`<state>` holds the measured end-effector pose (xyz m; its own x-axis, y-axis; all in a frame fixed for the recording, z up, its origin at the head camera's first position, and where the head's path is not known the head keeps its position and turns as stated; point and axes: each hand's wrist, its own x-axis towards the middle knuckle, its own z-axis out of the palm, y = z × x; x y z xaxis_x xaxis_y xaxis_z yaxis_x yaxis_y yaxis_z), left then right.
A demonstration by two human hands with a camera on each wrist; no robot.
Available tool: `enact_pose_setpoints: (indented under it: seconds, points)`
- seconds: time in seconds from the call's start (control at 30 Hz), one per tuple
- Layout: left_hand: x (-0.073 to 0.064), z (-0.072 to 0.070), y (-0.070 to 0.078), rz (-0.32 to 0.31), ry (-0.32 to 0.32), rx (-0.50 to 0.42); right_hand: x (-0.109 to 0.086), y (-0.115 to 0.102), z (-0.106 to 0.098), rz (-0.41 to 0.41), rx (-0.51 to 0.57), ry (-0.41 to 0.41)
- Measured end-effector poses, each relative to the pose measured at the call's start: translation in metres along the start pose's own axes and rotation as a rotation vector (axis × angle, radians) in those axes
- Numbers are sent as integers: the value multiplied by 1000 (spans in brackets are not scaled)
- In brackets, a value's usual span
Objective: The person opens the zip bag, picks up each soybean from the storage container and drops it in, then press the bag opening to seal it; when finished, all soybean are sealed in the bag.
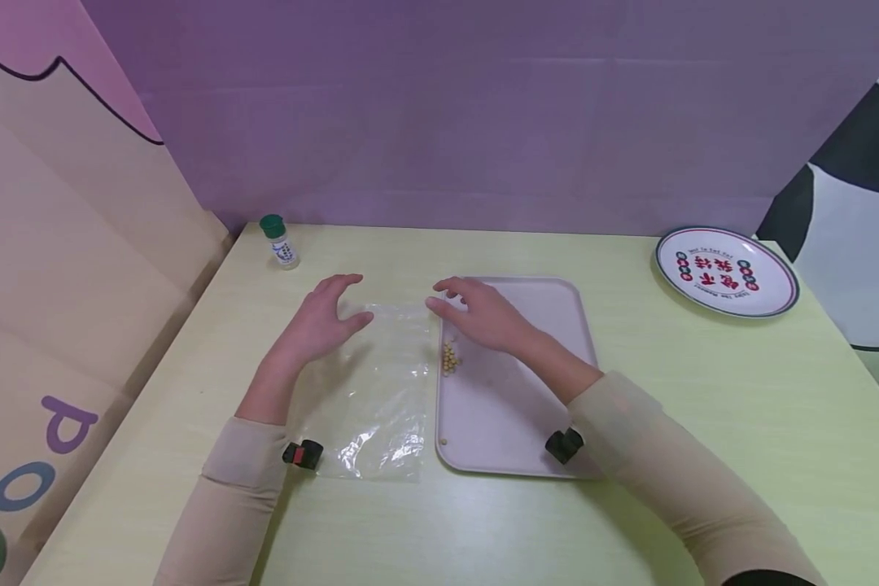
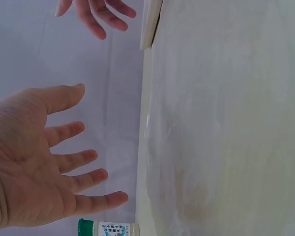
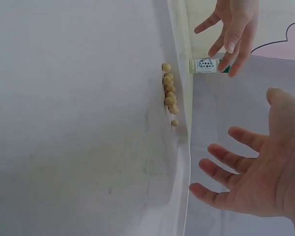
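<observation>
My left hand (image 1: 322, 324) hovers over the far left part of a clear plastic bag (image 1: 381, 391) that lies flat on the table. Its fingers are spread and hold nothing, as the left wrist view shows. Above the far left part of a white tray (image 1: 513, 423) is my right hand (image 1: 487, 313), fingers apart, palm bare. Along the tray's left edge sits a small cluster of round, tan beans (image 1: 449, 358), seen closer in the right wrist view as beans (image 3: 170, 91). One single bean (image 1: 443, 441) lies near the tray's near left corner.
A small bottle with a green cap (image 1: 278, 242) stands at the table's back left. An oval plate with red characters (image 1: 728, 273) lies at the back right. Behind the table (image 1: 381, 537) rises a purple backdrop (image 1: 447, 114).
</observation>
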<state>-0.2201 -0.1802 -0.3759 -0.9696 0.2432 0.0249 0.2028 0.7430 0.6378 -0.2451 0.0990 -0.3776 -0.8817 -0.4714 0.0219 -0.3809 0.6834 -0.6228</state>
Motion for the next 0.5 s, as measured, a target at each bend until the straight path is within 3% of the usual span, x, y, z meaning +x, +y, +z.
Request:
enact_pose_setpoints:
  seconds: [0.2,0.5]
  points:
    - [0,-4,-1,4,6,-12,8,1,1,-11,78,40]
    - [2,-4,-9,-36,1,-27,18,2,9,9,94,14]
